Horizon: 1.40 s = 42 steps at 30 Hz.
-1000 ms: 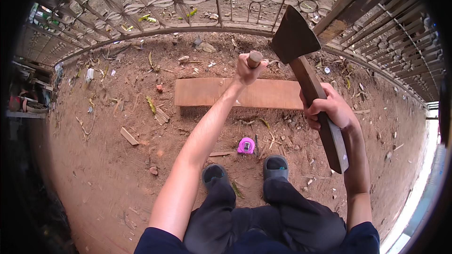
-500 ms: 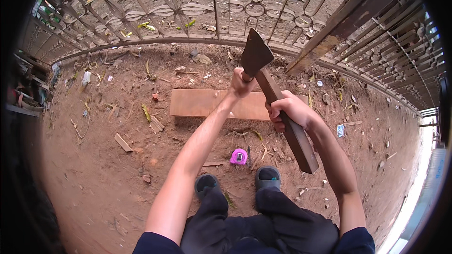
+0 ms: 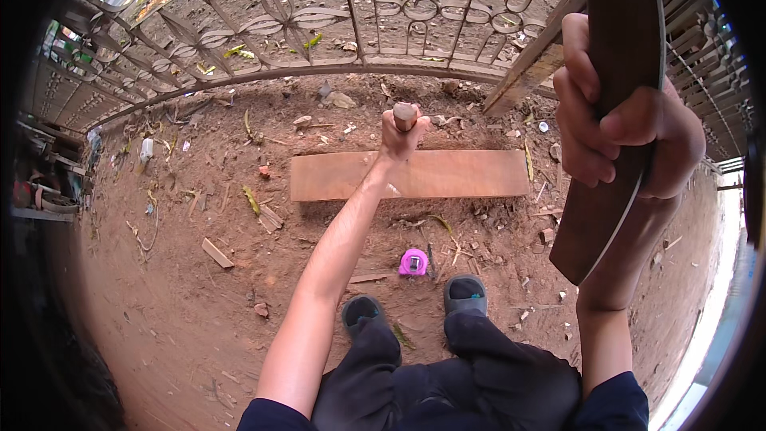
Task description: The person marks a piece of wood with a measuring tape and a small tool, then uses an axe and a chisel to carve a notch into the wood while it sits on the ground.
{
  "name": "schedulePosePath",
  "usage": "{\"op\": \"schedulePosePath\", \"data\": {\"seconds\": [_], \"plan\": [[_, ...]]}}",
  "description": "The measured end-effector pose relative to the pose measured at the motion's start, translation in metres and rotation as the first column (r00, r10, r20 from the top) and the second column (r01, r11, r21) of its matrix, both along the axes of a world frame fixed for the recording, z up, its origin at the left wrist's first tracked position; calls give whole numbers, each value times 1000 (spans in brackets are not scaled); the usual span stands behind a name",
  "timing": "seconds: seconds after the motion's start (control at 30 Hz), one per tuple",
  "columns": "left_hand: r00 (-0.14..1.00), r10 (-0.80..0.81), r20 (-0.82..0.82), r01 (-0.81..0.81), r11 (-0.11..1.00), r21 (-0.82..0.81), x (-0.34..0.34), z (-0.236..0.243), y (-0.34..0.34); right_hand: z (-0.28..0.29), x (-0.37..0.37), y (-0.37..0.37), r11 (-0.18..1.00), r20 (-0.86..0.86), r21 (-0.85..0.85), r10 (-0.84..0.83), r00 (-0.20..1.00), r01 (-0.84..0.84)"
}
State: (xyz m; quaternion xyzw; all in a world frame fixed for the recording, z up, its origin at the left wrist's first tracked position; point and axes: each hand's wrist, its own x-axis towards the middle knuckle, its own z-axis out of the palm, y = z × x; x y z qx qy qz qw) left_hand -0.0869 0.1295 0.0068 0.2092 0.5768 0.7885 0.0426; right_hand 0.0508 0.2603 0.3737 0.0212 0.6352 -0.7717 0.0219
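Note:
My left hand (image 3: 399, 140) is wrapped round a round wooden tool handle (image 3: 405, 115), seen end-on over the far edge of a flat wooden plank (image 3: 471, 174). The hand hides the tool's lower end, so its kind does not show. High at the right and near the camera, my right hand (image 3: 630, 120) is closed on the thick dark wooden handle of a hatchet (image 3: 594, 227). The hatchet's head lies outside the view. The plank rests on the ground, crosswise in front of my feet.
A pink tape measure (image 3: 413, 262) lies before my sandals (image 3: 465, 294), beside a thin dark object (image 3: 432, 261). A metal fence (image 3: 287, 20) runs across the back, with a wooden post (image 3: 523, 80) at its right. Wood scraps (image 3: 216, 253) and litter dot the soil.
The right hand has lifted the hatchet up and to the right, away from the left hand, and its blade has left the view. The left hand still grips the round handle.

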Motion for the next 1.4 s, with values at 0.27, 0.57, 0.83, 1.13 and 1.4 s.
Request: {"op": "schedulePosePath", "data": {"seconds": [0.27, 0.57, 0.83, 1.13, 1.4], "plan": [[979, 80, -186, -111, 980, -165, 0, 1, 2, -162, -11, 8, 885, 603, 276, 143, 785, -374], [979, 82, -188, -128, 961, -247, -1, 1, -10, -7, -19, 7, 988, -42, -70, 138, 990, -140], [984, 90, -153, -125, 965, -232, 3, 2, -20, -43, -11, -3, 972, 21, -134, 196, 980, -191], [989, 130, -75, -141, 975, -173, -5, -9, -17, -94, -14, -10, 968, 402, 87, 184, 897, -237], [981, 94, -171, -127, 973, -195, -2, -1, -13, 41, -11, 14, 948, -262, 99, 317, 912, -302]]}}
